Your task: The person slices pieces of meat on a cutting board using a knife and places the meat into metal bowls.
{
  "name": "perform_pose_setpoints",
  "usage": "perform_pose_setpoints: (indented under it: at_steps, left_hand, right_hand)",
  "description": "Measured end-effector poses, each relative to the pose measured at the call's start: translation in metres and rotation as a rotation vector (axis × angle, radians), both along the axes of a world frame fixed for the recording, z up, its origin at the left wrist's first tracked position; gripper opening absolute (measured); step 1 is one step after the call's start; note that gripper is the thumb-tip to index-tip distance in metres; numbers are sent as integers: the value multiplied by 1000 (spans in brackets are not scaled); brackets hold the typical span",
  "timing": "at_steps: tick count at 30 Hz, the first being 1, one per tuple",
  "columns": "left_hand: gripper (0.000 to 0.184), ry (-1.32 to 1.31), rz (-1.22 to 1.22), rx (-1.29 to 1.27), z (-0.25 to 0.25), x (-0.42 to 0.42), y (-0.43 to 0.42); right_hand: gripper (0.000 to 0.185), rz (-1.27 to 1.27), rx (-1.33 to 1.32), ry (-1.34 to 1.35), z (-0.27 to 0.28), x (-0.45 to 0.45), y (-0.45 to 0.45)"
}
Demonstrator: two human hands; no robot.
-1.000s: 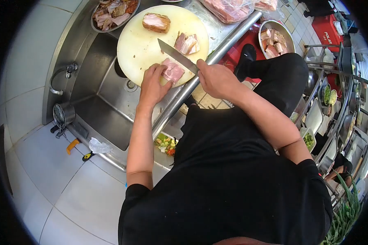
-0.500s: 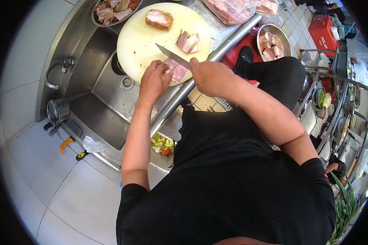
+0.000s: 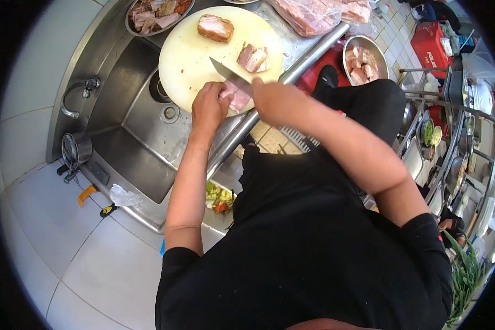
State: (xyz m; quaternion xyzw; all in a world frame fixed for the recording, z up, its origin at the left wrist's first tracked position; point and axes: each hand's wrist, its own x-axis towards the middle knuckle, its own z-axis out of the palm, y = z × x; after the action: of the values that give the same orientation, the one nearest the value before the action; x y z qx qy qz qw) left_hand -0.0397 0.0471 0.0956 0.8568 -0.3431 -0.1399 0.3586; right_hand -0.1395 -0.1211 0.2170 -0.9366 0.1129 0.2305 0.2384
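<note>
My right hand [image 3: 275, 102] grips the handle of a knife [image 3: 227, 71], its blade lying across a pink piece of meat [image 3: 238, 99] near the lower edge of the round cutting board [image 3: 184, 60]. Bent fingers of my left hand [image 3: 209, 107] press on the left side of that meat, close to the blade. Above the knife lie cut meat pieces [image 3: 253, 58], and a browned chunk of meat [image 3: 215, 28] sits near the board's top.
The board overhangs a steel sink [image 3: 132, 115] with a faucet [image 3: 82, 91]. A bowl of meat [image 3: 155, 15] stands at upper left, bagged meat [image 3: 308, 15] at the top, another meat bowl [image 3: 365, 59] to the right. A metal rail [image 3: 313, 52] borders the counter.
The knife and my right hand have moved left, bringing the blade further over the meat beside my left hand. My left hand stays on the meat.
</note>
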Motion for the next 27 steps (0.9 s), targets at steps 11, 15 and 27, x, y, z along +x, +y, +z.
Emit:
perform_pose_setpoints:
  at_steps: [11, 15, 27]
  left_hand:
    - [28, 17, -6, 57, 4, 2, -3]
    - [28, -17, -30, 48, 1, 6, -4]
    - [25, -7, -34, 16, 5, 3, -1]
  right_hand:
    - [21, 20, -60, -48, -23, 20, 0]
    - [23, -39, -18, 34, -20, -22, 13]
    - [22, -81, 18, -10, -21, -22, 16]
